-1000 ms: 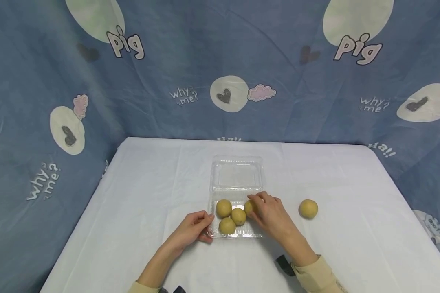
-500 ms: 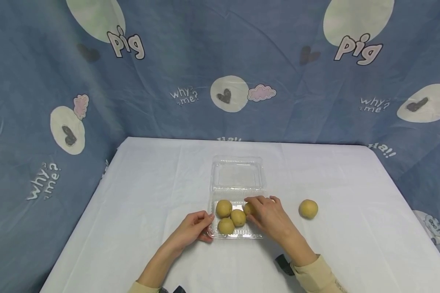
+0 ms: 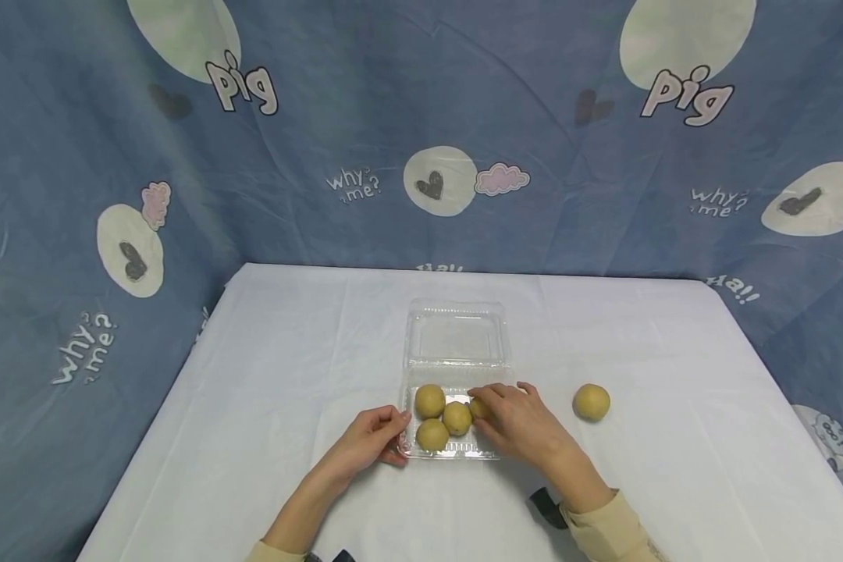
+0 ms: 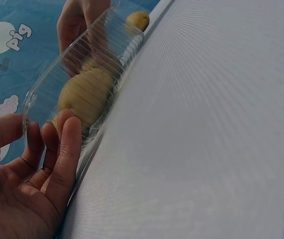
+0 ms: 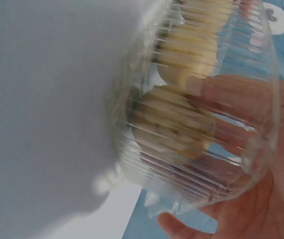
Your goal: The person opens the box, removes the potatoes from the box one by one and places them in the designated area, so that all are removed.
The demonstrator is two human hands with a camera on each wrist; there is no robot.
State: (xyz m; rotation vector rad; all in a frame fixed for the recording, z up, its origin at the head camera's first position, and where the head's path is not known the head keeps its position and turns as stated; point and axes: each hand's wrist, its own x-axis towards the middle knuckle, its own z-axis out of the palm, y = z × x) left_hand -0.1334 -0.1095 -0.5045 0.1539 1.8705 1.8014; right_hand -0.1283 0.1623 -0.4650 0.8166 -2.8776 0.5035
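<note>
A clear plastic clamshell box (image 3: 457,451) lies with its lid folded back on the white cloth. My left hand (image 3: 371,442) pinches its left rim between thumb and fingers, as the left wrist view shows up close. Three round yellow fruits, among them one at the box's back left (image 3: 430,401), rest inside. On the right side of the box my right hand (image 3: 520,421) grips another round yellow fruit (image 5: 169,122), its thumb and fingers reaching over the box wall in the right wrist view. In the head view the hand covers most of that fruit.
One more yellow fruit (image 3: 592,403) sits on the cloth to the right of the box. The transparent lid (image 3: 457,336) lies flat behind the box. A patterned blue curtain (image 3: 288,211) hangs at the table's far edge and sides.
My right hand has lowered slightly toward the front with its fruit. The front-left fruit in the box has shifted a little left. My left hand stays at the rim.
</note>
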